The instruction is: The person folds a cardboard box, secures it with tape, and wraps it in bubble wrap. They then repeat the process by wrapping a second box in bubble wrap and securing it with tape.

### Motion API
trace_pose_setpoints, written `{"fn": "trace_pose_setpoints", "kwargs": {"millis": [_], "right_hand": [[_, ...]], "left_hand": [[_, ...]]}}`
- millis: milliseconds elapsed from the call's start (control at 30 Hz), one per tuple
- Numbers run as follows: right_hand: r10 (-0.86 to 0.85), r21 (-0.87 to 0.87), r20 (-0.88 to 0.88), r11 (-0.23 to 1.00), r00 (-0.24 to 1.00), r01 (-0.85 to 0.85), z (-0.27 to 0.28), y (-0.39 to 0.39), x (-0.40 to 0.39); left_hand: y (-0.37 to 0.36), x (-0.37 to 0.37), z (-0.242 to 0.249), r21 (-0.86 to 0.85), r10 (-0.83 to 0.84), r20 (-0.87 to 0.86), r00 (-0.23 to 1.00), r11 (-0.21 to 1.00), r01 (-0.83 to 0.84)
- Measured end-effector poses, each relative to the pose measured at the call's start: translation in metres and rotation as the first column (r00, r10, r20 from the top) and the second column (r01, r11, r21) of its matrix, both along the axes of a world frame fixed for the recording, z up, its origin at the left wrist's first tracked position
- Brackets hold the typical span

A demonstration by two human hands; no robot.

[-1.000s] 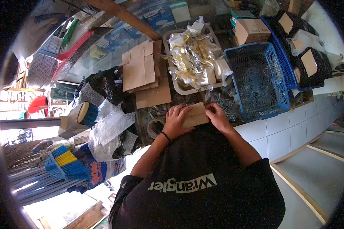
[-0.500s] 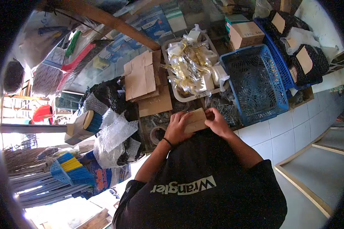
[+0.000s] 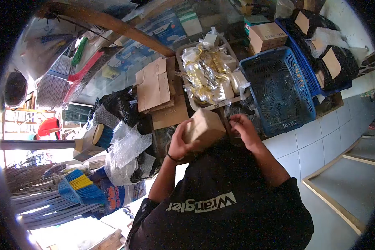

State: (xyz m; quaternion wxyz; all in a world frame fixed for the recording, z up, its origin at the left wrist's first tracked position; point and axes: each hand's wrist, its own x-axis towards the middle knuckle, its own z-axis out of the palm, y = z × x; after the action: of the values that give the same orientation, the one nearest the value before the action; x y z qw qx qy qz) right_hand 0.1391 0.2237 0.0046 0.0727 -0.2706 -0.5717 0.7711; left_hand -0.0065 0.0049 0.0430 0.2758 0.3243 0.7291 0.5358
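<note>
A small brown cardboard box (image 3: 204, 123) is held in the grip of the left hand (image 3: 178, 143), raised above the cluttered table (image 3: 279, 141). The right hand (image 3: 244, 130) is kept just beside it, fingers curled; whether anything is pinched cannot be told. A blue basket (image 3: 279, 89) and a white tray (image 3: 196, 102) are seen behind.

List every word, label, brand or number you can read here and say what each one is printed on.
"Wrangler": white lettering on the black shirt, upside down in this view.
Blue cartons on the shelf: large print, too blurred to read.
Cardboard box at the top: small print, too small to read.
White tray rim: small marking, unreadable.
Brown parcel in the left hand: no text visible.
</note>
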Motion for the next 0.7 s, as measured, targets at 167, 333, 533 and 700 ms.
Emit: {"fn": "trace_pose_setpoints", "kwargs": {"millis": [167, 333, 533, 700], "right_hand": [[0.007, 0.092, -0.188, 0.996, 0.982, 0.011, 0.039, -0.004, -0.010], [0.120, 0.561, -0.347, 0.821, 0.930, 0.103, 0.093, -0.008, -0.021], [0.185, 0.723, -0.415, 0.661, 0.891, 0.200, 0.113, -0.011, -0.025], [0.269, 0.870, -0.323, 0.461, 0.907, 0.174, 0.125, -0.015, -0.025]], "left_hand": [[-0.018, -0.007, 0.013, 0.208, 0.012, 0.593, 0.805, 0.964, -0.168], [-0.023, -0.002, 0.004, 0.239, -0.038, 0.833, 0.551, 0.924, -0.298], [-0.018, 0.002, 0.001, 0.292, -0.101, 0.860, 0.500, 0.901, -0.321], [-0.008, 0.012, 0.012, 0.374, -0.217, 0.872, 0.438, 0.873, -0.314]]}}
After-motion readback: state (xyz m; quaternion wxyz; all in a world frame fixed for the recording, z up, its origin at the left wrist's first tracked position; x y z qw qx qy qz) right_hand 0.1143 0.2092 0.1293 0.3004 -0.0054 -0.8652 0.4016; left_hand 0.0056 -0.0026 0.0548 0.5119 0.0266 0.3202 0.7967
